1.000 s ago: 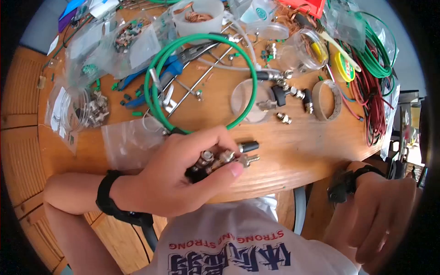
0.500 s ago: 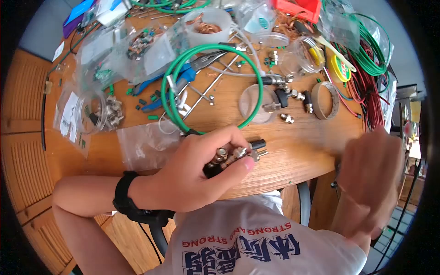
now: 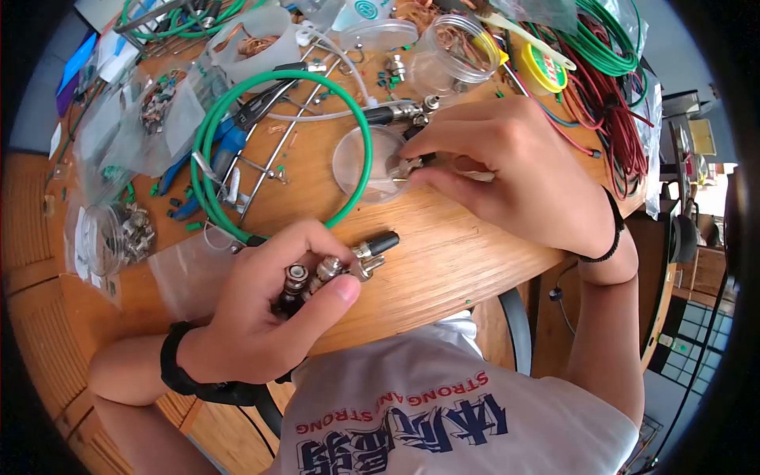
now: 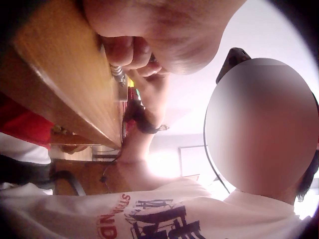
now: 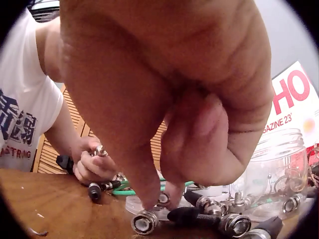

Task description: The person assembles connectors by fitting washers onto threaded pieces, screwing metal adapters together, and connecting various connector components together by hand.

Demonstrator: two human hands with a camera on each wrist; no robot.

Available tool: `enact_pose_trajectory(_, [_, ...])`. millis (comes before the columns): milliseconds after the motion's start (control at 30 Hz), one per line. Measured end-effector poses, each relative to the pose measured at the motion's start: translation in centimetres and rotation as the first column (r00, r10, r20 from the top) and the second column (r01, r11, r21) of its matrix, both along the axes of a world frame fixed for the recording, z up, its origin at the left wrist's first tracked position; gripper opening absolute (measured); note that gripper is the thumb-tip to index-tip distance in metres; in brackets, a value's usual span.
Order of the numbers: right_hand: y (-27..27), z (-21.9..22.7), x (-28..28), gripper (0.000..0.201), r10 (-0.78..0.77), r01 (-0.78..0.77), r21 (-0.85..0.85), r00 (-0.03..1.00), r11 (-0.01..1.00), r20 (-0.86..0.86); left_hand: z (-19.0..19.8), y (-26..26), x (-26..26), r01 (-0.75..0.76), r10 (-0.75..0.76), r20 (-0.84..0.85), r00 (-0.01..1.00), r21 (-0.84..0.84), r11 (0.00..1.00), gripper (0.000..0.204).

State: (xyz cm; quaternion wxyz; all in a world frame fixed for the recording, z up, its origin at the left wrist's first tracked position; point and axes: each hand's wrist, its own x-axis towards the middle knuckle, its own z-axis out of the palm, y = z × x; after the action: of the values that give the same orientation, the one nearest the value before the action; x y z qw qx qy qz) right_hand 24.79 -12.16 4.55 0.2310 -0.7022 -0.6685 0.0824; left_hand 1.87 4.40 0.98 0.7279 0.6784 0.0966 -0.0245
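My left hand [image 3: 261,317] grips several metal BNC connectors [image 3: 328,269] near the table's front edge; a black-booted connector [image 3: 384,242] sticks out past its fingertips. Behind that hand stands a green cable coil [image 3: 369,146]. Reaching over the table, my right hand [image 3: 522,174] pinches a small metal BNC connector [image 3: 405,168] between thumb and index finger, at the edge of a round clear lid [image 3: 348,162]. Seen from the right wrist, a loose connector [image 5: 144,222] lies by the thumb tip, and black-booted connectors [image 5: 234,225] lie just beyond the fingers.
At the back are a clear jar [image 3: 455,59] of copper strands, a cup [image 3: 253,47] and a yellow tub [image 3: 542,67]. Blue-handled pliers [image 3: 229,138] lie left, with plastic bags [image 3: 131,131] farther over. Red cables [image 3: 613,131] run down the right side.
My right hand has come up from beside the table at the lower right to the lid, and now pinches a connector there. The left hand keeps its grip; the head view has shifted.
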Motion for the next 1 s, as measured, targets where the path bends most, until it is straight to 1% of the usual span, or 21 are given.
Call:
enact_pose_trajectory(33, [0.0,0.3,0.0,0.022,0.007,-0.007,0.001,1.0,1.0,-0.003,-0.1,-0.1,0.0,-0.009,0.01,0.023,1.0,-0.012,1.0,0.01])
enact_pose_trajectory(100, [0.0,1.3,-0.1,0.021,-0.071,0.07,-0.036,0.997,0.997,-0.025,-0.1,0.0,0.1,-0.01,0.01,0.017,1.0,-0.014,1.0,0.01])
enact_pose_trajectory(200, [-0.1,1.5,-0.2,0.02,-0.078,0.077,-0.016,0.997,0.997,-0.01,-0.1,0.0,0.0,-0.005,0.006,0.014,1.0,-0.015,1.0,0.01])
enact_pose_trajectory(333, [0.2,0.5,0.3,0.023,-0.009,0.007,0.014,0.994,1.0,0.109,0.1,0.1,0.1,0.009,-0.009,0.013,1.0,0.016,1.0,0.011])
enact_pose_trajectory(567, [0.5,-0.1,-0.1,0.026,-0.024,0.023,0.012,0.995,1.0,0.101,0.0,0.2,0.1,0.014,-0.016,0.03,0.999,0.047,0.999,0.012])
enact_pose_trajectory(667, [0.4,0.1,-0.4,0.023,0.004,-0.004,0.007,0.996,1.0,0.094,0.0,0.2,0.2,0.022,-0.025,0.043,0.999,0.085,0.996,0.012])
enact_pose_trajectory(733, [0.3,0.2,-0.6,0.018,0.026,-0.026,-0.003,0.999,1.0,0.034,0.1,0.2,0.2,0.011,-0.015,0.049,0.999,0.081,0.997,0.012])
enact_pose_trajectory(867, [0.2,-0.1,-0.6,0.016,0.024,-0.025,0.035,0.999,0.999,0.044,0.0,0.1,0.2,-0.007,0.007,0.018,1.0,0.035,0.999,0.012])
enact_pose_trajectory(933, [0.3,-0.1,-0.5,0.013,-0.015,0.01,0.054,0.995,0.999,0.099,-0.1,0.2,0.1,0.022,-0.022,-0.001,1.0,0.017,1.0,0.012])
enact_pose_trajectory(1000, [0.5,0.0,-0.6,0.013,-0.013,0.007,0.054,0.994,0.999,0.111,0.0,0.3,0.1,0.018,-0.018,-0.005,1.0,0.024,1.0,0.012])
